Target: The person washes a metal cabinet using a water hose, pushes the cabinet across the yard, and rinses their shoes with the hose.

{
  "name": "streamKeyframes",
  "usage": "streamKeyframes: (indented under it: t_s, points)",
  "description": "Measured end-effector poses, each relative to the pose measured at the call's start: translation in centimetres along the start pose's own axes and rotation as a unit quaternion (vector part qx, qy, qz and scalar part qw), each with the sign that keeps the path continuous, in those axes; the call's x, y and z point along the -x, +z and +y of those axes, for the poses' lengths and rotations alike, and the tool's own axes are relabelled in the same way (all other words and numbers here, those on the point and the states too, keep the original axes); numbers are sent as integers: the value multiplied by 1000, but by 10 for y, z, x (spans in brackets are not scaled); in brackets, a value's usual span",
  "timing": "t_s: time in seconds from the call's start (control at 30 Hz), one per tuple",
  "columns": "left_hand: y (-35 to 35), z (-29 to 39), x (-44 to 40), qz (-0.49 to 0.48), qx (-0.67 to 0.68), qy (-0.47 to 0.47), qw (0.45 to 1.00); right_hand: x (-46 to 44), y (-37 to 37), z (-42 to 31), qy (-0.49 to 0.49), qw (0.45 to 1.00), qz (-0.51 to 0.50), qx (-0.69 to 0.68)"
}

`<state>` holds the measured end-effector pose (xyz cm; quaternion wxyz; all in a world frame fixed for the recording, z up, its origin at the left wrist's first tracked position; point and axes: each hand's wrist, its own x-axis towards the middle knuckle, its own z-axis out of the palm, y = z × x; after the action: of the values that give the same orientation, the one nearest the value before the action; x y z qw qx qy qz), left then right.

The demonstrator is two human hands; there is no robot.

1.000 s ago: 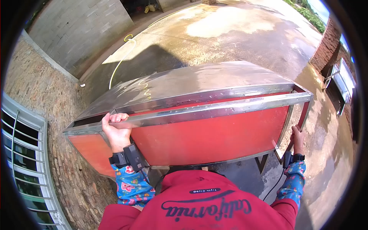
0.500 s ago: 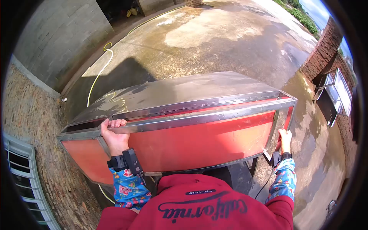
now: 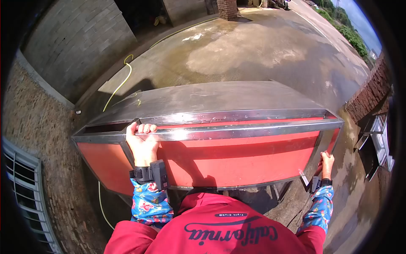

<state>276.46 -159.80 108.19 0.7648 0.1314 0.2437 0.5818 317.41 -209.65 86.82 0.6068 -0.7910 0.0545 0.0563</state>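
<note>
A large metal cabinet or stall (image 3: pixel 245 156) with red side panels stands right in front of my body. Its steel top rail (image 3: pixel 237 129) runs across the near side, and behind it lies a broad grey metal top (image 3: pixel 220 95). My left hand (image 3: pixel 144 142) has its fingers hooked over that rail, left of the middle. Lower down at the right end, my right hand (image 3: pixel 326 164) is closed round the steel frame upright (image 3: pixel 335 142). Both wrists wear black straps with small boxes.
A yellow hose (image 3: pixel 118 89) lies on the wet concrete ground (image 3: pixel 245 55). Block wall (image 3: pixel 80 42) and a barred window (image 3: pixel 31 194) bound the left. At right stand a brick pillar (image 3: pixel 372 97) and a metal-framed piece (image 3: pixel 377 142).
The view has shifted, so the cabinet and both hands appear further right and slightly lower. Each hand keeps its hold on the frame.
</note>
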Motion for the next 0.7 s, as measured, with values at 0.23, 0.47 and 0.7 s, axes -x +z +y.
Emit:
streamKeyframes:
  t_s: [0.23, 0.47, 0.7]
  points:
    - [109, -164, -133, 4, 60, -43, 997, -215, 64, -40, 6, 996, 25, 83]
    - [205, -303, -219, 68, 16, -28, 997, -388, 124, -84, 6, 998, 6, 54]
    - [342, -466, -303, 79, 14, -33, 996, -604, 169, -127, 20, 999, -9, 46]
